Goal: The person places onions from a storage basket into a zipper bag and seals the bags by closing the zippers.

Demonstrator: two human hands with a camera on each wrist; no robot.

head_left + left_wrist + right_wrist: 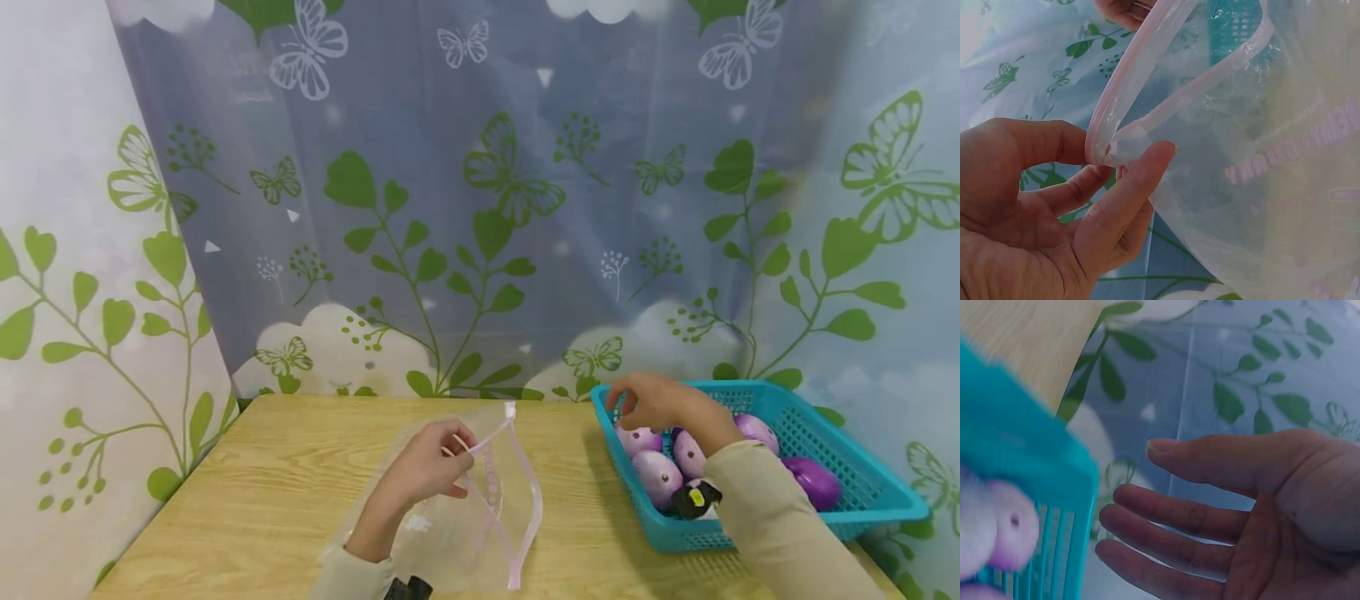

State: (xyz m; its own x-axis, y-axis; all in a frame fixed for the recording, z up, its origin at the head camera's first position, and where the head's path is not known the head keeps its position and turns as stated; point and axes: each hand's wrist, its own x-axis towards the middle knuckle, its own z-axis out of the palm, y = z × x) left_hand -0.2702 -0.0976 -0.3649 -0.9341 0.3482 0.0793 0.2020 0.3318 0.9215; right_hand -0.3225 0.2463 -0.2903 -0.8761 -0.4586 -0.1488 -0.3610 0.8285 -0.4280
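Observation:
A clear zip bag [487,483] with a pink-edged mouth stands partly open above the table. My left hand [431,467] pinches one edge of its mouth between thumb and fingers; the left wrist view shows the pinched pink rim [1107,134] up close. Faint pink lettering marks the bag's side. My right hand [648,404] is over the far left corner of a turquoise basket [873,483]. In the right wrist view its fingers [1172,515] are spread and hold nothing. Several round purple-and-white, eggplant-like vegetables [657,477] lie in the basket, some hidden by my right forearm.
The wooden table [300,467] carries the bag in the middle and the basket at the right. Behind it hangs a blue sheet [420,167] printed with leaves and butterflies. Similar printed sheets close off both sides.

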